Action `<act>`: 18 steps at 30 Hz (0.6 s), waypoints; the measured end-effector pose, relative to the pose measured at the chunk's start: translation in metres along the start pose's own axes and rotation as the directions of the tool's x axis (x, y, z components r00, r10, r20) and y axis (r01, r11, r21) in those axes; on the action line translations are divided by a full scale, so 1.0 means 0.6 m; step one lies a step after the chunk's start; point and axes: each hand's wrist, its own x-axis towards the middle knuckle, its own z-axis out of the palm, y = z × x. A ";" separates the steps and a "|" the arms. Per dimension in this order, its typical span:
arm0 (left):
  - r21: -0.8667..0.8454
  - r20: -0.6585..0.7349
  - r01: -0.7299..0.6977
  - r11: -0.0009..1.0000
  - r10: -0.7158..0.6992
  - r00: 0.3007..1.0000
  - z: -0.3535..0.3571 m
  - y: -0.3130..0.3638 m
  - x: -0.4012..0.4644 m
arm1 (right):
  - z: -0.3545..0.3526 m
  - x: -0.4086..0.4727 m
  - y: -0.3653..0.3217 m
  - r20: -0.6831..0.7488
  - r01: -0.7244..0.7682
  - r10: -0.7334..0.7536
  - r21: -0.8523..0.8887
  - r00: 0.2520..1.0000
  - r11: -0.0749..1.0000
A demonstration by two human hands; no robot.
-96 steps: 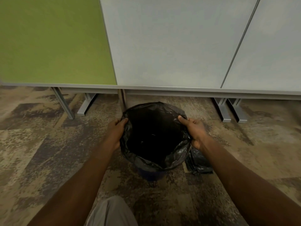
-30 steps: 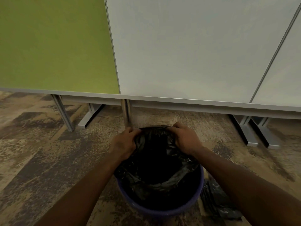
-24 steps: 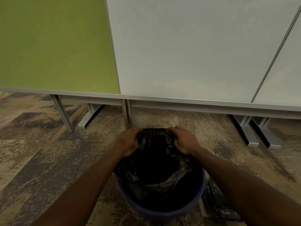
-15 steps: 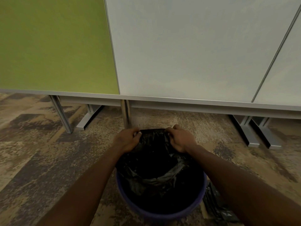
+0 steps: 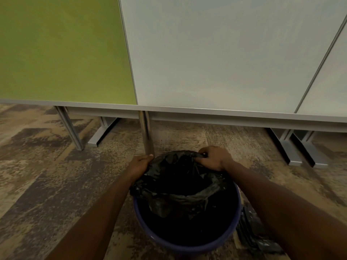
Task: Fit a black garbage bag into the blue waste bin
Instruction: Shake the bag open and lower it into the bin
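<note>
The round blue waste bin (image 5: 189, 247) stands on the carpet right below me. A black garbage bag (image 5: 178, 177) hangs inside it, its mouth stretched over the far part of the rim; the near edge of the bag sags inside and the near blue rim is bare. My left hand (image 5: 139, 165) grips the bag's edge at the far left of the rim. My right hand (image 5: 215, 158) pinches the bag's edge at the far right. The bin's bottom is dark and hidden.
A second crumpled black bag (image 5: 253, 235) lies on the carpet to the right of the bin. Just behind the bin a chrome leg (image 5: 147, 136) holds up a partition with green (image 5: 63, 49) and grey (image 5: 216, 53) panels. Grey metal feet (image 5: 298, 151) stand at the right.
Since 3.2 s ago the bag's near edge has come off the rim and the blue rim shows. Over the last second my hands spread slightly apart along the far rim, pulling the bag's edge outward.
</note>
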 end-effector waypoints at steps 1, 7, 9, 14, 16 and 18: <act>-0.025 0.000 0.042 0.999 -0.042 0.999 0.000 -0.001 -0.004 | 0.006 -0.004 0.008 -0.002 0.000 0.001 0.066 1.000 0.998; -0.082 -0.063 0.064 0.995 -0.069 0.996 -0.014 -0.004 -0.021 | 0.013 -0.029 0.026 -0.141 0.001 0.061 0.402 0.988 0.916; -0.080 -0.099 -0.003 0.997 -0.005 0.995 -0.028 -0.013 -0.024 | 0.010 -0.039 0.025 -0.268 0.009 0.097 0.368 0.958 0.930; 0.157 -0.065 -0.156 0.975 0.168 0.984 -0.027 0.000 -0.090 | 0.015 -0.088 0.026 -0.249 -0.024 0.128 0.383 0.960 0.923; 0.210 -0.003 -0.192 0.959 0.197 0.980 -0.022 -0.005 -0.111 | 0.025 -0.110 0.034 -0.182 -0.016 0.093 0.383 0.979 0.924; 0.280 0.029 -0.209 0.937 0.209 0.977 -0.018 -0.016 -0.132 | 0.035 -0.125 0.043 -0.144 -0.010 0.075 0.406 0.987 0.914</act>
